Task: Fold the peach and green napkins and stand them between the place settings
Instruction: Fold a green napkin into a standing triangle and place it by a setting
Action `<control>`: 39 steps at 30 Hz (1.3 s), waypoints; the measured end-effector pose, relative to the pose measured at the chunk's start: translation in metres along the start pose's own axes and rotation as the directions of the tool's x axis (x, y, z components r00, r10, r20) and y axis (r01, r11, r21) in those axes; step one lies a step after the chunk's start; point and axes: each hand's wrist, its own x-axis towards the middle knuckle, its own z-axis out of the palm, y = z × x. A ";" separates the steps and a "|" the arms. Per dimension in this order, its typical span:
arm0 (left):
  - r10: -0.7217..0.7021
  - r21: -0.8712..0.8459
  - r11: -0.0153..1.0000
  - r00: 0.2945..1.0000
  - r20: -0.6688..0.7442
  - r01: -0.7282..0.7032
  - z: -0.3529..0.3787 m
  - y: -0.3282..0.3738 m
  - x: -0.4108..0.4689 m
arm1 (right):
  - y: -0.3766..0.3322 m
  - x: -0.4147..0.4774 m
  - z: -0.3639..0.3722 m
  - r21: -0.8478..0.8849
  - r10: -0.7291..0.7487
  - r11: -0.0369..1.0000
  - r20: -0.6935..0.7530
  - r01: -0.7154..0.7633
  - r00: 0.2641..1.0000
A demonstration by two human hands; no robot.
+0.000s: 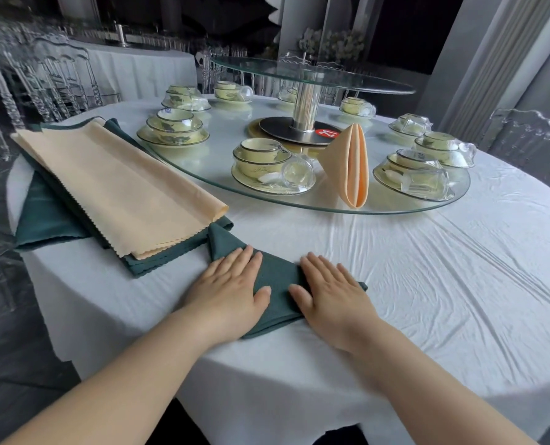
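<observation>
A dark green napkin (275, 277) lies folded into a flat triangle near the table's front edge. My left hand (227, 292) presses flat on its left half, fingers straight. On its right half my right hand (331, 295) lies flat in the same way. To the left sits a stack of flat napkins, peach ones (116, 184) on top of green ones (45, 216). A folded peach napkin (350, 162) stands upright on the glass turntable (395, 208) between two place settings (272, 168) (415, 176).
White tablecloth (444, 284) covers the round table. More bowl-and-plate settings (172, 128) with upturned glasses ring the turntable. A raised glass tier on a metal post (304, 104) stands at the centre. Clear chairs (58, 81) stand behind on the left.
</observation>
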 end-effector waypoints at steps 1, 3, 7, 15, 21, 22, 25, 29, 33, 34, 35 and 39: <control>-0.003 -0.019 1.000 1.000 0.004 0.003 0.000 -0.002 0.000 | 0.007 -0.003 0.000 -0.011 0.025 1.000 0.001 -0.025 1.000; -0.019 -0.034 0.999 1.000 0.005 0.019 -0.001 -0.009 0.001 | 0.016 -0.009 -0.001 -0.020 0.044 0.999 -0.010 -0.044 0.999; -0.137 -0.003 0.991 0.990 -0.033 0.137 -0.002 -0.033 0.007 | 0.018 -0.012 -0.002 -0.018 0.054 0.998 0.005 -0.054 0.999; 0.235 0.013 0.967 0.867 -0.440 -0.255 -0.007 0.023 0.009 | 0.017 -0.012 -0.001 -0.005 0.048 0.999 -0.009 -0.048 0.999; 0.176 -0.081 0.981 0.984 -0.022 -0.177 0.008 0.030 0.023 | 0.019 -0.010 0.002 0.014 0.046 0.999 -0.056 -0.045 0.997; 0.159 -0.061 0.985 0.987 -0.012 -0.159 0.007 0.024 0.025 | 0.020 -0.010 0.003 0.011 0.045 0.999 -0.062 -0.044 0.997; 0.055 0.051 0.997 0.998 -0.024 -0.054 0.003 -0.006 0.030 | 0.020 -0.010 0.005 -0.005 0.037 0.999 -0.065 -0.037 0.997; -0.051 0.035 0.998 0.994 -0.095 0.054 -0.003 -0.047 0.026 | 0.020 -0.010 0.003 0.027 0.034 0.999 -0.068 -0.032 0.997; -0.014 0.026 0.999 0.983 -0.182 0.019 0.000 -0.052 0.024 | 0.019 -0.013 0.002 0.075 0.038 0.997 -0.169 -0.026 0.985; -0.020 0.027 0.999 0.979 -0.201 0.026 0.002 -0.051 0.024 | 0.018 -0.015 0.001 0.111 0.021 0.994 -0.255 0.008 0.967; -0.028 0.023 0.999 0.974 -0.227 0.034 0.004 -0.052 0.025 | 0.017 -0.016 0.000 0.125 -0.030 0.989 -0.364 0.080 0.931; 0.136 -0.048 0.980 0.819 -0.557 -0.195 0.005 -0.059 0.026 | 0.013 -0.016 0.000 0.031 -0.395 0.886 -0.474 0.463 0.787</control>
